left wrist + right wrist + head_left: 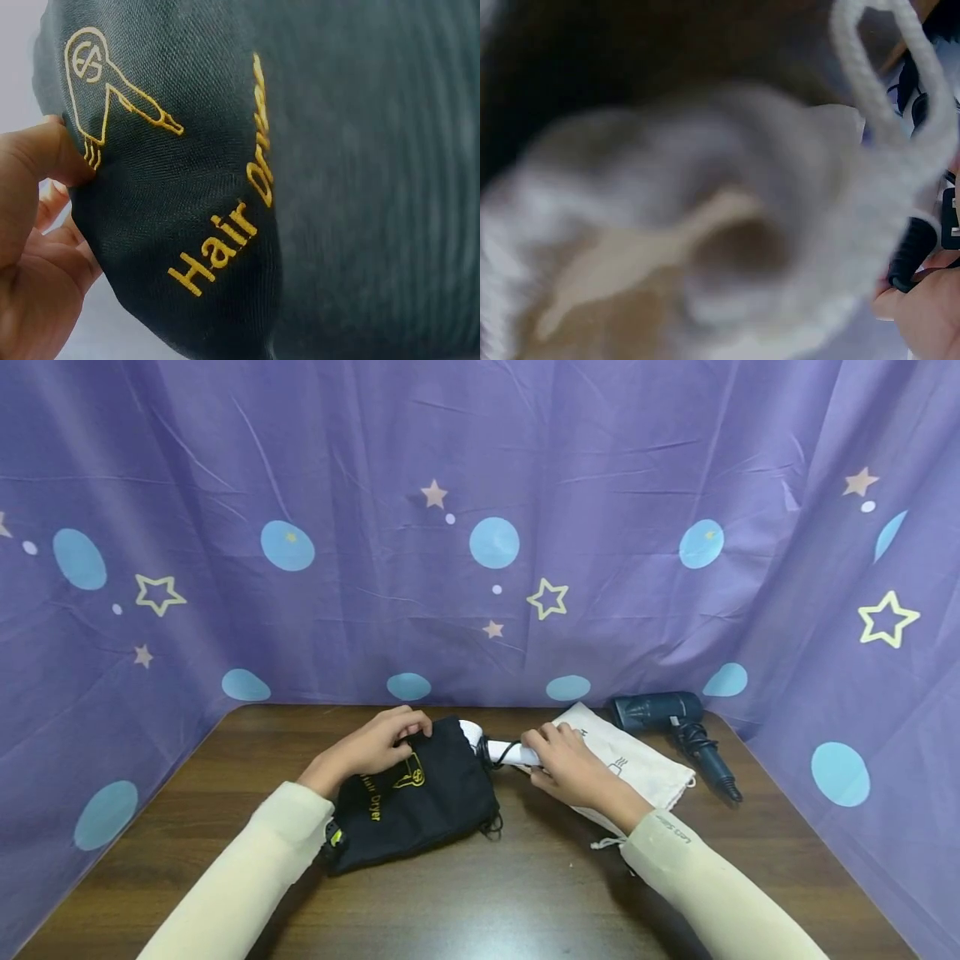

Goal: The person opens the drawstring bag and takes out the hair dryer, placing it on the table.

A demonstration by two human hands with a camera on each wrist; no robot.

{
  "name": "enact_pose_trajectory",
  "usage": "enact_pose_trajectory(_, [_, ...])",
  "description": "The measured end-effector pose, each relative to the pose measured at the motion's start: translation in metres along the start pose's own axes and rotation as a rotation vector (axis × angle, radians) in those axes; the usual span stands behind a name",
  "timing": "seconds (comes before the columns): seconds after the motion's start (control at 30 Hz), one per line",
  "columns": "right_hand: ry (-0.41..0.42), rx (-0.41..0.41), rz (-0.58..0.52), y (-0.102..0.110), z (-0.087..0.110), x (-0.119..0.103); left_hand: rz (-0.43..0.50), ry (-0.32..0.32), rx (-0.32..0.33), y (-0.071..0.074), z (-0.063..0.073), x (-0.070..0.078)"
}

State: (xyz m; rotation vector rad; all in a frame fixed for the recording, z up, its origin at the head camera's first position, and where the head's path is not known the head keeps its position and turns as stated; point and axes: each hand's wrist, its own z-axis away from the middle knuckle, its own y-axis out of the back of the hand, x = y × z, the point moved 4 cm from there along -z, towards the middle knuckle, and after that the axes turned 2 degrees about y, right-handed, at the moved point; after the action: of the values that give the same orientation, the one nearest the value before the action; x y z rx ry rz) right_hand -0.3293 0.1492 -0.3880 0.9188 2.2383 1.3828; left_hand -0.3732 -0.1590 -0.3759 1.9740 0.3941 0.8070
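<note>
A black cloth drawstring bag (442,802), printed with a yellow hair dryer outline and "Hair Dryer", lies in the middle of the table. My left hand (378,742) pinches its far edge; the left wrist view has the thumb (56,154) on the printed cloth and the fingers behind. From the bag's right end sticks out a white hair dryer (504,752), its other end hidden inside the bag. A black cord (487,752) loops around its handle. My right hand (573,764) grips the handle's free end, with the hand (930,307) at the right edge of its wrist view.
Under and beyond my right hand lies a white drawstring bag (645,768) with a printed picture. Its cord (847,247) fills much of the right wrist view, blurred. A dark blue hair dryer (660,710) lies at the back right of the wooden table (450,910), before a purple curtain (360,610).
</note>
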Motion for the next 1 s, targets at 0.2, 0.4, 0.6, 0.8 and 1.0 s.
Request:
enact_pose_trajectory(0.2, [-0.056,-0.001,-0.019,-0.003,-0.001,0.003,-0.019,0.090,-0.005,0.002,0.008,-0.007])
enact_pose_trajectory(0.4, [-0.078,-0.012,-0.027,-0.002,-0.003,0.002,-0.126,0.123,0.036,0.003,0.009,0.018])
enact_pose_trajectory(0.6, [-0.080,-0.006,-0.019,-0.001,-0.003,0.001,-0.245,0.013,-0.052,-0.009,0.008,0.068])
enact_pose_trajectory(0.8, [-0.085,-0.010,-0.015,-0.003,-0.003,0.003,-0.319,-0.025,-0.144,-0.028,0.015,0.091])
enact_pose_trajectory(1.0, [-0.097,-0.023,-0.015,-0.004,-0.004,0.003,-0.355,-0.042,-0.220,-0.043,0.020,0.100])
